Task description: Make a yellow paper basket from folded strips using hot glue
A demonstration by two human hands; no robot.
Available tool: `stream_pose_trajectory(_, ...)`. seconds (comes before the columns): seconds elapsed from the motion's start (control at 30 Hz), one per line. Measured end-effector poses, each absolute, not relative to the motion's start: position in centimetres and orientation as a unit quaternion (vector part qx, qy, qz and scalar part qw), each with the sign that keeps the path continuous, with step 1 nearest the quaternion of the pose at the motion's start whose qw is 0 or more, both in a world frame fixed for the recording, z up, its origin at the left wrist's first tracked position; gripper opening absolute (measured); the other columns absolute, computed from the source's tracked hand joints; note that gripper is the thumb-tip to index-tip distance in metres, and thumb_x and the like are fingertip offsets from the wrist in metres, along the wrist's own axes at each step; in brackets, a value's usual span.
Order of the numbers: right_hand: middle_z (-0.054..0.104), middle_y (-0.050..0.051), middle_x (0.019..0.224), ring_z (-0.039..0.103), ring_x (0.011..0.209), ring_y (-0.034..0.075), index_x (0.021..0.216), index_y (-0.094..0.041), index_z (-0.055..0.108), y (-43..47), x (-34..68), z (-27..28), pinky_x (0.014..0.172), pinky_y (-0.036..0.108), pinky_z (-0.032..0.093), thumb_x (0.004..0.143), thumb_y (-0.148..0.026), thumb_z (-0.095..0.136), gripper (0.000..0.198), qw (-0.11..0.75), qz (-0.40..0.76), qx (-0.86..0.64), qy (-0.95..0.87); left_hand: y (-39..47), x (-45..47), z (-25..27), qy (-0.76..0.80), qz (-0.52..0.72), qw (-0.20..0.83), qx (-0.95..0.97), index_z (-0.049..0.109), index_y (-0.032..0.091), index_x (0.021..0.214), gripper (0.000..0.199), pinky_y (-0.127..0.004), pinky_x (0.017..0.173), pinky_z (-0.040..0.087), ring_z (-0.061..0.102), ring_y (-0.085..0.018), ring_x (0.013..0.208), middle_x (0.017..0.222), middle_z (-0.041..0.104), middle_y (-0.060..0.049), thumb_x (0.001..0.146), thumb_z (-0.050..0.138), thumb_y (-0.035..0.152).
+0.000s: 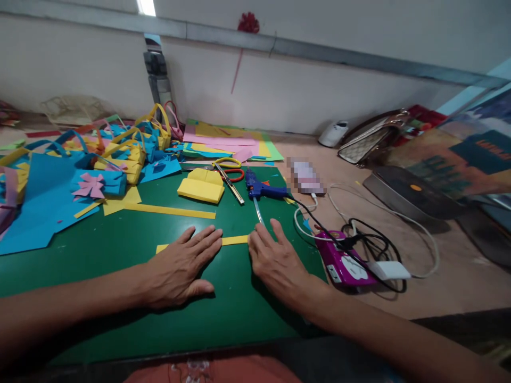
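I observed the left hand (187, 264) flat on the paper strip (235, 240); right hand (278, 261) curled beside it, hold unverifiable.

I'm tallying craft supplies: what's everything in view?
long strips: two, yellow, mat
folded paper: one, yellow, mat
glue gun: one, blue, mat
cutter: one, silvery, mat
scissors: count unclear, yellow, red handles, mat
paper baskets: several, multicoloured, left
paper sheets: several, multicoloured, back
phone: one, pixelated, right
power socket: one, magenta, right
cables: several, black, white, right
handbag: one, beige, back right
bow: one, red, wall
mat: one, green, centre
unidentified items: several, mixed, right, back
clothing: one, reddish, bottom
left hand: one, on nearer strip
right hand: one, nearer strip's end
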State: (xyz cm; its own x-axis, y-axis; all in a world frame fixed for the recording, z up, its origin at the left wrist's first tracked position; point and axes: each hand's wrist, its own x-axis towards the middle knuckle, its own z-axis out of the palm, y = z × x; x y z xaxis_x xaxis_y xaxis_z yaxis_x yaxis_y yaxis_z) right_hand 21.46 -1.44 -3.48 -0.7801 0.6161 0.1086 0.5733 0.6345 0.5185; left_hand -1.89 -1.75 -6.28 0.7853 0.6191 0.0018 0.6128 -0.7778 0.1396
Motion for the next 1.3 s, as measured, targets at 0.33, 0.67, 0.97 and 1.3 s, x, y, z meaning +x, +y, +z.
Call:
stream_pose_trajectory(0.33, 0.057, 0.012, 0.094, 0.051, 0.092, 0.023, 0.107, -0.007, 0.054, 1.1, 17.0, -2.4, 0.093, 0.05, 0.034, 0.084, -0.014, 0.045, 0.026, 0.027, 0.145, 0.202, 0.968, -0.9, -5.8, -5.8, 0.308, 0.039, 0.084, 0.947, 0.003, 0.018, 0.144, 0.08, -0.051, 0.111, 0.012, 0.011, -0.027, 0.138, 0.149, 0.017, -0.013, 0.085, 0.035, 0.06)
stream_pose_trajectory(0.67, 0.059, 0.009, 0.091, 0.053, 0.086, 0.022, 0.097, -0.009, 0.061, 1.4, 16.6, -2.9, 0.096, 0.051, 0.033, 0.087, -0.013, 0.04, 0.024, -0.018, 0.179, 0.136, 0.974, -0.9, -5.6, -5.9, 0.308, 0.039, 0.08, 0.947, 0.002, 0.014, 0.144, 0.085, -0.05, 0.111, 0.014, 0.011, -0.029, 0.138, 0.149, 0.016, -0.015, 0.083, 0.033, 0.063)
stream_pose_trajectory(0.97, 0.055, 0.007, 0.101, 0.044, 0.109, 0.023, 0.089, -0.014, 0.065, 2.2, 17.4, -2.8, 0.103, 0.05, 0.025, 0.085, -0.013, 0.043, 0.022, -0.021, 0.166, 0.124, 0.978, -0.8, -5.8, -5.8, 0.316, 0.016, 0.075, 0.945, 0.004, 0.013, 0.144, 0.083, -0.048, 0.111, 0.011, 0.007, -0.028, 0.139, 0.15, 0.014, -0.014, 0.083, 0.028, 0.065)
stream_pose_trajectory(1.3, 0.057, 0.01, 0.097, 0.04, 0.109, 0.024, 0.103, -0.011, 0.06, 1.5, 22.2, -2.4, 0.095, 0.053, 0.03, 0.091, -0.01, 0.024, 0.037, -0.006, 0.186, 0.193, 0.963, -0.8, -5.9, -5.7, 0.32, 0.011, 0.073, 0.945, 0.006, 0.015, 0.144, 0.081, -0.046, 0.112, 0.008, 0.005, -0.026, 0.139, 0.151, 0.012, -0.011, 0.084, 0.025, 0.065)
